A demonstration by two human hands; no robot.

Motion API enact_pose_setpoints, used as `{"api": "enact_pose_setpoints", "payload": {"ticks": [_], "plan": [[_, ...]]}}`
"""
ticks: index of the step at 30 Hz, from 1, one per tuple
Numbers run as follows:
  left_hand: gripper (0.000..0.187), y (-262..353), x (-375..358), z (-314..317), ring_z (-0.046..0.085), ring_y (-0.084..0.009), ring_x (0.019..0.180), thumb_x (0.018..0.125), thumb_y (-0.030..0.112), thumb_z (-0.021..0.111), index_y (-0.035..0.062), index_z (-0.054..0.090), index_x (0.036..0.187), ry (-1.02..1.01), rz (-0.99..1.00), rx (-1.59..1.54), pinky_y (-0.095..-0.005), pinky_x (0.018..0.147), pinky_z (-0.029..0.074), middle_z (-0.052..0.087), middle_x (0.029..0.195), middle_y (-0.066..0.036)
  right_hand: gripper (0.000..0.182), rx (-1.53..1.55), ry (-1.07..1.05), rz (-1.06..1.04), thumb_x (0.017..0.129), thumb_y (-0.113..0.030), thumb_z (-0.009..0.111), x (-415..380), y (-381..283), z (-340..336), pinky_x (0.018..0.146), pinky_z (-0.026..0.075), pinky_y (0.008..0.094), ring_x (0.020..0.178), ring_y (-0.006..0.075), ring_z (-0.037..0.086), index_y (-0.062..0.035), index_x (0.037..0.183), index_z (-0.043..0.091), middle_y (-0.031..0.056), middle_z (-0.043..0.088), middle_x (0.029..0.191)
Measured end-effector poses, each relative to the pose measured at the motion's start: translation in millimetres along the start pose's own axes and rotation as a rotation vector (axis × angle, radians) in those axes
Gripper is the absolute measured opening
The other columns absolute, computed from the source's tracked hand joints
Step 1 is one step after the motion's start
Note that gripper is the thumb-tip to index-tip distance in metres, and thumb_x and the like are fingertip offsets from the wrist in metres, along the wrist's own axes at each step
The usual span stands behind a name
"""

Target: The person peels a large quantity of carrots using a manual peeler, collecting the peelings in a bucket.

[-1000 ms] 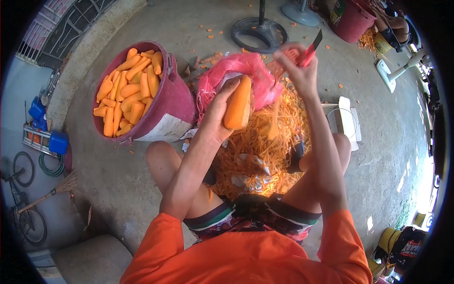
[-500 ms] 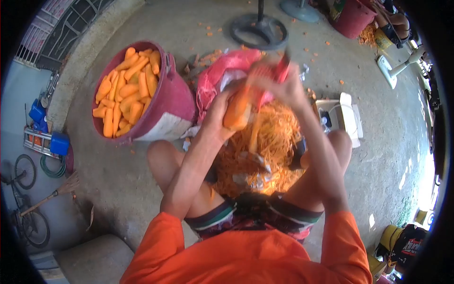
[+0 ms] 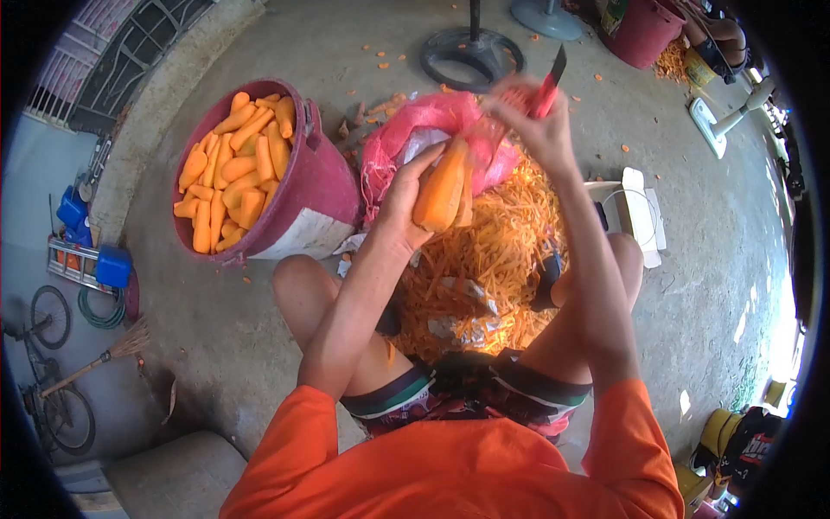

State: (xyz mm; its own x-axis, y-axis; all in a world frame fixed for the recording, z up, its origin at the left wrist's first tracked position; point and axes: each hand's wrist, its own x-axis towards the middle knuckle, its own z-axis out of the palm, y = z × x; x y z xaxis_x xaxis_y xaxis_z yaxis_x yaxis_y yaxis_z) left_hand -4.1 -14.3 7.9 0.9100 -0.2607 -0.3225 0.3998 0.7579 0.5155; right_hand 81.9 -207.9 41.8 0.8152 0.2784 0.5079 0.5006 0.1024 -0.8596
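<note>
In the head view, my left hand (image 3: pixel 403 195) is wrapped round a thick orange carrot (image 3: pixel 439 195), its blunt end toward me. A strip of peel seems to hang along its right side. Just beyond, my right hand (image 3: pixel 543 125) is closed on a red-handled knife (image 3: pixel 546 93), its dark blade pointing up and away from me. My right fingers are partly blurred, and the hand is apart from the carrot. Below both hands, a large heap of carrot peelings (image 3: pixel 493 259) lies between my legs. A pink mesh sack (image 3: pixel 389 151) sits behind the carrot.
A tilted maroon tub (image 3: pixel 324 186) full of peeled carrots (image 3: pixel 233 169) stands at left. A white open box (image 3: pixel 638 216) is beside my right knee. Beyond are a round black stand base (image 3: pixel 471 73), another red tub (image 3: pixel 644 35) and a person (image 3: pixel 722 39) at far right.
My right hand has moved up and to the right, away from the carrot, with the knife in it. My left hand still holds the carrot in nearly the same place.
</note>
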Motion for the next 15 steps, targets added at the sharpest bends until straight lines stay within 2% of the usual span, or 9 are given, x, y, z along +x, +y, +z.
{"api": "enact_pose_setpoints", "payload": {"ticks": [1, 2, 3, 4, 9, 11, 12, 13, 15], "plan": [[0.032, 0.1, -3.1, 4.2, 0.071, -0.0213, 0.09, 0.102, 0.026, 0.059, 0.0051, 0.062, 0.125, -0.007, 0.003, 0.005, -0.0331, 0.076, 0.062, 0.07, 0.108, -0.011, 0.015, 0.122, -0.032, 0.067, 0.085, -0.006, 0.082, -9.5, -13.8, 12.0, 0.072, 0.053, 0.0253, 0.081, 0.0106, 0.068, 0.0001, 0.091, 0.07, 0.0039, 0.073, 0.089], [0.032, -0.3, -6.5, 10.1, 0.071, -0.0215, 0.09, 0.102, 0.026, 0.06, 0.0042, 0.062, 0.124, -0.016, 0.011, -0.033, -0.0334, 0.074, 0.062, 0.07, 0.108, -0.011, 0.02, -0.213, -0.105, -0.243, 0.081, -0.009, 0.086, -16.6, -18.0, 22.0, 0.071, 0.053, 0.0263, 0.079, 0.0112, 0.067, 0.0001, 0.089, 0.07, 0.0049, 0.073, 0.086], [0.032, -0.2, -6.6, 13.8, 0.071, -0.0218, 0.09, 0.101, 0.026, 0.06, 0.0032, 0.062, 0.124, -0.027, 0.018, -0.07, -0.0337, 0.072, 0.062, 0.07, 0.107, -0.012, 0.022, -0.17, -0.214, -0.317, 0.079, -0.011, 0.088, -17.3, -22.2, 25.8, 0.07, 0.053, 0.027, 0.08, 0.011, 0.067, -0.0011, 0.084, 0.069, 0.006, 0.073, 0.085], [0.033, -1.6, -3.2, -3.1, 0.069, -0.0184, 0.096, 0.101, 0.028, 0.062, 0.0047, 0.064, 0.124, -0.132, 0.018, 0.01, -0.0349, 0.085, 0.059, 0.069, 0.111, -0.007, 0.027, -0.179, -0.145, -0.24, 0.078, -0.01, 0.089, -14.8, -13.9, 21.5, 0.069, 0.053, 0.0269, 0.081, 0.01, 0.067, -0.0025, 0.077, 0.063, 0.0058, 0.073, 0.085], [0.034, 1.0, 12.2, -15.2, 0.069, -0.0164, 0.098, 0.102, 0.029, 0.059, 0.0058, 0.063, 0.126, -0.292, -0.116, -0.037, -0.0332, 0.086, 0.059, 0.069, 0.114, -0.006, 0.042, -0.151, 0.103, 0.026, 0.077, -0.009, 0.089, 8.1, 16.5, -17.0, 0.068, 0.052, 0.0258, 0.081, 0.0078, 0.065, -0.006, 0.067, 0.049, 0.0062, 0.075, 0.088], [0.032, -2.3, 0.1, 4.5, 0.069, -0.0155, 0.097, 0.103, 0.027, 0.059, 0.0059, 0.063, 0.126, -0.071, -0.022, 0.029, -0.0317, 0.085, 0.059, 0.069, 0.113, -0.006, 0.031, -0.127, -0.046, -0.242, 0.08, -0.009, 0.087, -10.7, -5.9, 8.1, 0.068, 0.052, 0.0243, 0.078, 0.0074, 0.065, -0.0036, 0.073, 0.058, 0.0058, 0.076, 0.09], [0.034, -2.1, -1.5, 5.8, 0.068, -0.0149, 0.097, 0.103, 0.028, 0.059, 0.0057, 0.062, 0.128, -0.139, 0.018, 0.051, -0.0311, 0.085, 0.059, 0.069, 0.114, -0.005, 0.018, -0.271, -0.285, -0.28, 0.084, -0.009, 0.083, -15.1, -21.4, 10.3, 0.071, 0.054, 0.0239, 0.082, 0.0085, 0.068, 0.0, 0.09, 0.069, 0.0064, 0.076, 0.094], [0.034, -2.0, 1.0, 5.7, 0.068, -0.0149, 0.097, 0.103, 0.028, 0.059, 0.0057, 0.062, 0.128, -0.14, 0.016, 0.054, -0.0311, 0.085, 0.059, 0.069, 0.114, -0.005, 0.018, -0.271, -0.282, -0.28, 0.084, -0.009, 0.083, -13.0, -17.8, 8.1, 0.071, 0.054, 0.0239, 0.082, 0.0085, 0.068, 0.0, 0.09, 0.069, 0.0064, 0.076, 0.094], [0.035, -8.7, 1.0, 0.0, 0.07, -0.0201, 0.092, 0.102, 0.032, 0.06, 0.0087, 0.061, 0.128, -0.056, 0.011, 0.141, -0.0343, 0.063, 0.06, 0.069, 0.112, -0.009, 0.015, -0.016, -0.07, 0.041, 0.086, -0.008, 0.081, -12.1, 0.6, -2.3, 0.073, 0.055, 0.0251, 0.085, 0.0098, 0.069, 0.0011, 0.093, 0.071, 0.0064, 0.076, 0.094]]}}
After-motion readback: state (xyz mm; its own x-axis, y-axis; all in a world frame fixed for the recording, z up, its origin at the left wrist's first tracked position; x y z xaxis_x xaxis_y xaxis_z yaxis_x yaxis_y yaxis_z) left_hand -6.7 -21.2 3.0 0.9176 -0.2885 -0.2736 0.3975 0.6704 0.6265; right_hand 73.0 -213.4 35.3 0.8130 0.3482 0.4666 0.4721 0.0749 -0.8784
